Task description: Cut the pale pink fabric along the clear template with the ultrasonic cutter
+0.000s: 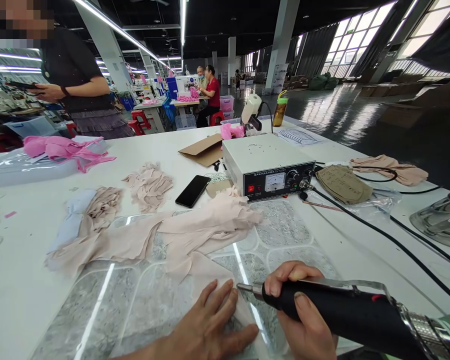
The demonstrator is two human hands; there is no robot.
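My left hand [213, 325] lies flat with its fingers spread on a strip of beige fabric [206, 267] on the grey marbled mat [153, 300]. Wrapped round a black handheld tool [341, 305], my right hand [303, 315] holds it nearly level. The tool's metal tip points left and is close to my left fingertips, at the fabric's edge. More beige fabric [210, 215] is piled on the mat behind my left hand.
Behind the mat stands a white control box [270, 160] with a black cable. A phone [192, 191], cardboard [202, 150], pink fabric [63, 150], olive pieces [343, 184] and a glass jar [442, 220] lie around. A person [75, 75] stands at the back left.
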